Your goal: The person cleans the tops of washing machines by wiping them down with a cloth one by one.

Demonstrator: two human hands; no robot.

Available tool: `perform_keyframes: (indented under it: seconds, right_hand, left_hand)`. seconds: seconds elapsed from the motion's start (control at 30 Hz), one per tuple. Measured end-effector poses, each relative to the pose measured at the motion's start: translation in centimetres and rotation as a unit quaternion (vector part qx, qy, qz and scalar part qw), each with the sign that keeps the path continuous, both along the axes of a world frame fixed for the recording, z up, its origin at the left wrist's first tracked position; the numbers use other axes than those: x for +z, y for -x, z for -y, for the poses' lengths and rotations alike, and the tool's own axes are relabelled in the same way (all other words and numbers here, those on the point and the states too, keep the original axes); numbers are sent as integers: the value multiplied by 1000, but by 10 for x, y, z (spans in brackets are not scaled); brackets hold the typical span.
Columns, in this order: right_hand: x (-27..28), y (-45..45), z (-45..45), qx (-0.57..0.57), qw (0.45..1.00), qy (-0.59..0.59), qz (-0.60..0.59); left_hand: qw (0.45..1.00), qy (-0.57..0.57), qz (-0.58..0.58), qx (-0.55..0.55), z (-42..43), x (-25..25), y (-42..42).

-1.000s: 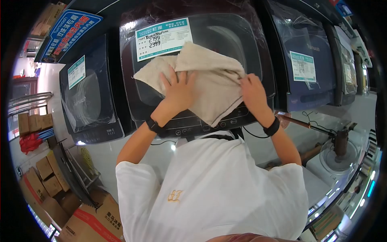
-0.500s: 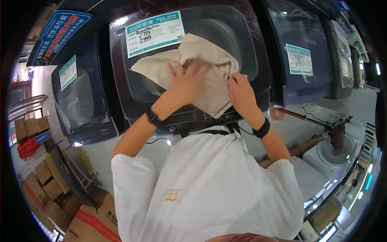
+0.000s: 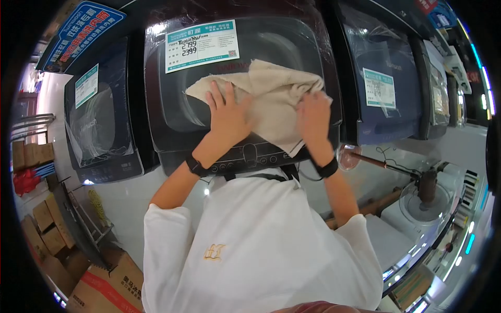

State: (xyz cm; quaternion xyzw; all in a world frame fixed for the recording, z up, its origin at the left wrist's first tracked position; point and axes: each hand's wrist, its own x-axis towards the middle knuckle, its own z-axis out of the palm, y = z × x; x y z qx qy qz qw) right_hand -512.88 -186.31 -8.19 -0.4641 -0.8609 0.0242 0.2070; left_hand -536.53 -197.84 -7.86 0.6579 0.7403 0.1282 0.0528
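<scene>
A beige cloth (image 3: pixel 276 115) lies bunched on the dark lid of a top-loading washing machine (image 3: pixel 175 112) in front of me. My left hand (image 3: pixel 228 117) rests on the cloth's left part, palm down with fingers spread. At the right edge of the cloth, my right hand (image 3: pixel 314 122) has its fingers curled over a gathered fold; motion blurs it somewhat. A white and green price label (image 3: pixel 201 46) is on the lid, beyond my left hand. The control panel (image 3: pixel 250 156) runs along the near edge, partly under the cloth's hanging corner.
Another washing machine (image 3: pixel 96 125) stands at the left and one more (image 3: pixel 389 115) at the right, both with plastic film. A blue sign (image 3: pixel 81 36) rises at the upper left. Cardboard boxes (image 3: pixel 107 284) are stacked at the lower left. A fan-like stand (image 3: pixel 428 188) is at the right.
The cloth has shifted right and slightly nearer across the lid, and both hands with it. My left fingers are more spread now. The whole view has also shifted a little.
</scene>
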Motion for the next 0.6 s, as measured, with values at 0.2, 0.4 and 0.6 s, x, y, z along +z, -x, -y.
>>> perform_keyframes:
  seconds: [0.2, 0.4, 0.6]
  right_hand:
    - [-3, 7, 85, 154, 985, 57, -62]
    - [6, -13, 27, 58, 995, 25, -74]
    - [4, 1, 48, -11, 999, -16, -42]
  left_hand:
    - [998, -40, 30, -27, 18, -11, -12]
    - [999, -26, -32, 4, 9, -7, 1]
    - [998, -22, -44, 44, -10, -10, 10]
